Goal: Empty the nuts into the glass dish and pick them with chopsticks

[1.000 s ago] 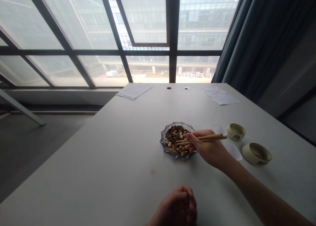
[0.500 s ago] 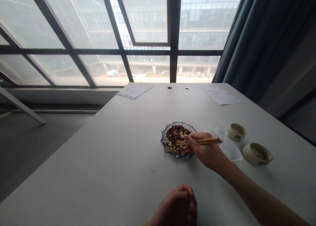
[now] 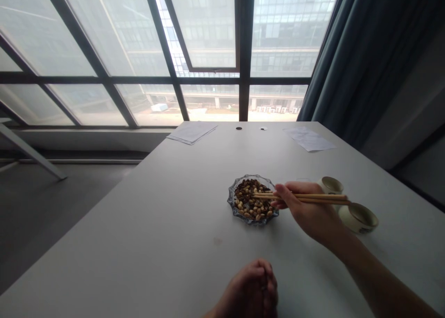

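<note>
Head cam: right hand [image 3: 309, 212] pinching chopsticks [image 3: 301, 197] w/ tips over glass dish [image 3: 253, 205] of nuts/seeds.
Dish sits mid-table [image 3: 156, 225], just left of R hand. Left hand [image 3: 252, 290] curled into loose fist near table edge, holding nothing visible. Two ceramic cups [image 3: 358, 216] behind R hand.

I see hazy daylight from the window [image 3: 205, 35]; faint shadows on the table [image 3: 156, 225], straight lines bow near edges, left hand [image 3: 252, 288] dim.
</note>
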Available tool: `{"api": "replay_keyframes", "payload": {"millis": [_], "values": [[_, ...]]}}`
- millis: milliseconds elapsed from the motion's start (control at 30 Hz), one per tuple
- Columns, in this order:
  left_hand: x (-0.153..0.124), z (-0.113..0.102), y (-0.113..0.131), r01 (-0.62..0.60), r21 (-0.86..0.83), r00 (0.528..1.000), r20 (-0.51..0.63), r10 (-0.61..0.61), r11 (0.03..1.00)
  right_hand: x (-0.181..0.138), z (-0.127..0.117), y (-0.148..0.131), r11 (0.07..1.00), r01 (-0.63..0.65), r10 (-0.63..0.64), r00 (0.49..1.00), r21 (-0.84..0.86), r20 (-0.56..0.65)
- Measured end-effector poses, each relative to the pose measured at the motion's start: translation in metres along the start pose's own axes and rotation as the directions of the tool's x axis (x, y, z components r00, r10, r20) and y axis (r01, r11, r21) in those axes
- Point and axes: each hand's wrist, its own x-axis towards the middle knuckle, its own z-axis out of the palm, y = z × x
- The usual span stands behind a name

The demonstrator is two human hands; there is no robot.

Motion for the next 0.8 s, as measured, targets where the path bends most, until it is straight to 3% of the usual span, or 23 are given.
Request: {"api": "replay_keyframes", "payload": {"millis": [100, 167, 267, 367, 467, 633, 800], "values": [[-0.001, 0.000, 0.000, 0.000, 0.002, 1.000, 0.003, 0.000, 1.000, -0.017, -0.034, -0.008, 0.999, -0.042, 0.043, 0.987, 0.007, -0.156], [-0.002, -0.001, 0.000, 0.015, -0.016, 1.000, -0.001, -0.015, 1.000, -0.034, -0.065, -0.011, 0.995, -0.080, 0.057, 0.950, -0.063, -0.307], [-0.003, -0.001, 0.000, 0.021, -0.039, 1.000, -0.010, -0.022, 0.999, -0.063, -0.114, -0.009, 0.969, -0.188, 0.071, 0.832, -0.160, -0.550], [-0.003, 0.000, 0.001, 0.006, -0.022, 1.000, -0.006, -0.006, 1.000, -0.088, -0.149, 0.007, 0.955, -0.269, 0.102, 0.698, -0.127, -0.709], [-0.002, 0.002, 0.001, -0.010, -0.004, 1.000, -0.020, 0.010, 1.000, -0.105, -0.166, 0.033, 0.958, -0.287, 0.203, 0.668, 0.004, -0.716], [-0.005, 0.004, 0.000, -0.010, 0.015, 0.999, -0.041, 0.010, 1.000, -0.115, -0.170, 0.070, 0.906, -0.326, 0.423, 0.640, 0.271, -0.641], [-0.005, 0.006, 0.002, -0.005, 0.013, 0.998, -0.057, 0.005, 1.000, -0.121, -0.174, 0.073, 0.905, -0.294, 0.425, 0.617, 0.307, -0.663]]}}
